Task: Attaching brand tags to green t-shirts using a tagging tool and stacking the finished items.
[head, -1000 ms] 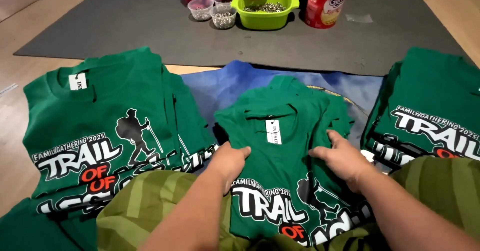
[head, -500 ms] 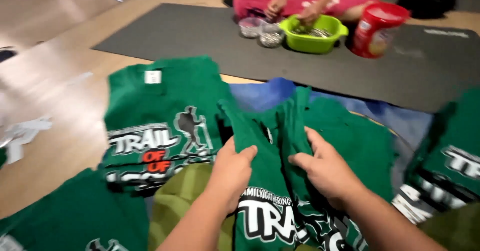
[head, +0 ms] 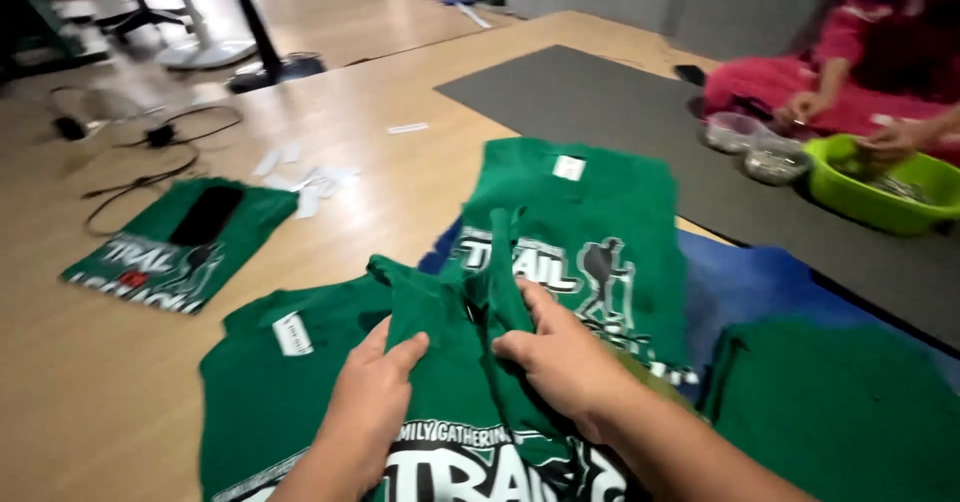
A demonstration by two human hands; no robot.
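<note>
We work on a green T-shirt (head: 450, 402) that lies in front of us on the wooden floor (head: 380, 192), its white printed lettering facing up. Our left hand (head: 365, 402) rests on the shirt's left part, the fingers (head: 405, 347) closed around a raised fold of the fabric. Our right hand (head: 560, 357) sits just beside it to the right, its fingers pinching the other gathered fold, so the two folds stand up between our hands near the collar end.

Under this shirt and to its left we see another green shirt with a white neck label (head: 290, 334). Beyond our hands lies a spread green shirt with a hiker print (head: 590, 222), partly on a blue cloth (head: 760, 282). To the right lies a plain green shirt back (head: 850, 412). Well apart to the left, a folded green shirt (head: 170, 247) rests on the floor near white paper scraps (head: 305, 177) and black cables (head: 140, 177).

On the grey mat (head: 600, 102) at the far right, another person in pink (head: 830, 62) has their hands at a lime green tub (head: 880, 187), with two small clear bowls (head: 750, 147) just beside it.
</note>
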